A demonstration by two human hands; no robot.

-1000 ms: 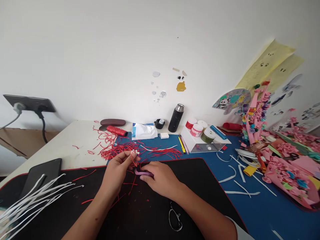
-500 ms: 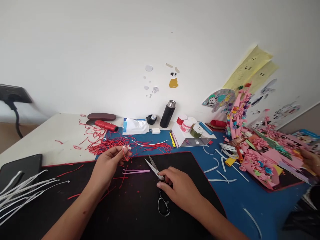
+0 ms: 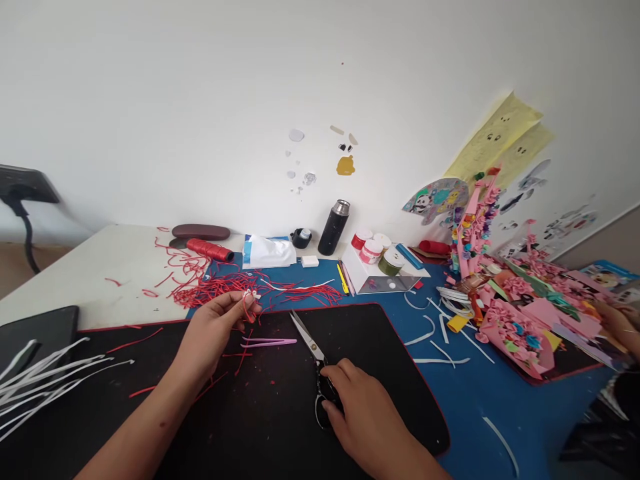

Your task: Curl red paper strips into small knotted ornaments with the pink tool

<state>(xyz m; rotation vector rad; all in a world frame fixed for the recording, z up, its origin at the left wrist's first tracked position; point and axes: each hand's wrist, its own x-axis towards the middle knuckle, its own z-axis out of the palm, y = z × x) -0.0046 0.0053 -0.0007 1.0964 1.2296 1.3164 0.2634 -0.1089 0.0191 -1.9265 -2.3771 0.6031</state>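
Left hand (image 3: pixel 213 328): pinching red-and-white cord piece (image 3: pixel 249 297) at fingertips
Right hand (image 3: pixel 367 407): grasping scissors (image 3: pixel 313 347) by handles, blades together
Purple tweezers (image 3: pixel 286 341): on mat (image 3: pixel 240 427), between both hands
Red cords (image 3: pixel 207 289): heaped beyond left hand

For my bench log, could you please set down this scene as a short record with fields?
Left hand: fingers pinching a small white piece with red cord
Right hand: at the black handles of the silver-bladed metal scissors; grip partly hidden
Scissor blades: together, pointing away from the person
Between the hands: slim purple tweezers
Work surface: black mat with red edging
Beyond the mat: tangled pile of thin red cords, red cord spool, black cylindrical bottle standing upright
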